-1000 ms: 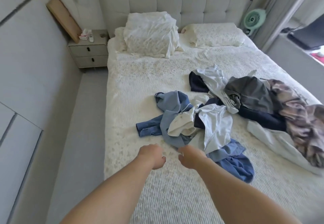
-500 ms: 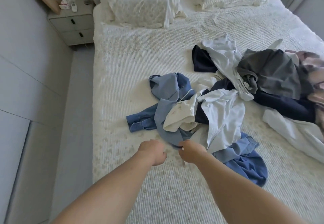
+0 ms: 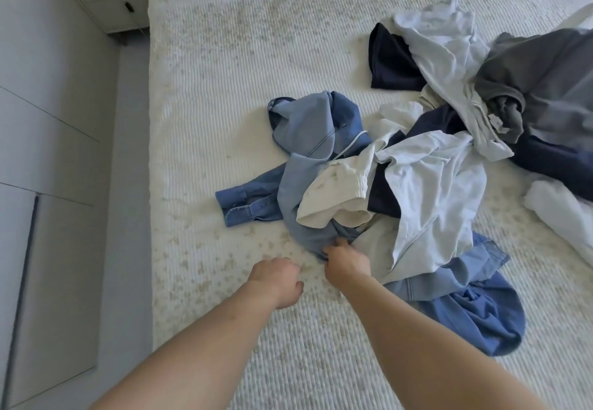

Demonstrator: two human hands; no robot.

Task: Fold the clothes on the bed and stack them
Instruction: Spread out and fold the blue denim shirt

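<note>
Head view: my right hand (image 3: 348,263) pinches the blue shirt (image 3: 308,165) hem at twelve o'clock, left hand (image 3: 279,281) curled empty beside it on the bed (image 3: 208,88); I should draw it free slowly from the pile.

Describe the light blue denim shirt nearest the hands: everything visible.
The light blue denim shirt lies crumpled and unfolded on the bed, at the left edge of the clothes pile. It looks like soft denim with stitched seams. One sleeve with a buttoned cuff sticks out flat to the left. A cream garment and a white shirt lie over its right side. The right hand touches its near edge with curled fingers, seemingly pinching it; the left hand is beside it, apart from it.
</note>
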